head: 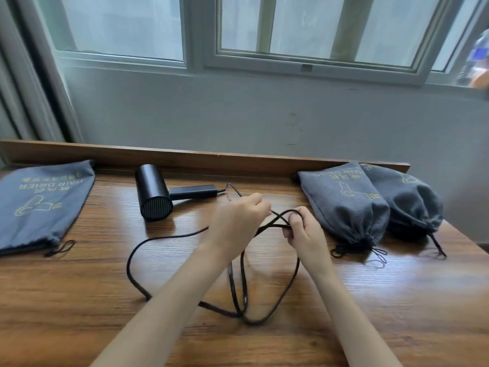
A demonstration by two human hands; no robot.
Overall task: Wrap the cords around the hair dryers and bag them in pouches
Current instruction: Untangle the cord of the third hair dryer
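Observation:
A black hair dryer (pixel 154 194) lies on its side on the wooden table (pixel 79 300), handle pointing right. Its black cord (pixel 137 282) runs from the handle end to my hands and falls in loose loops on the table in front of me. My left hand (pixel 238 221) pinches the cord just right of the handle. Close beside it, my right hand (pixel 304 231) grips a loop of the same cord with curled fingers. A flat grey drawstring pouch (pixel 39 205) lies at the far left.
Two filled grey pouches (pixel 346 205) (pixel 410 205) with drawn strings lie side by side at the right, near the table's right edge. A raised wooden ledge (pixel 185 156) runs along the back of the table under a window. Curtains hang at the left.

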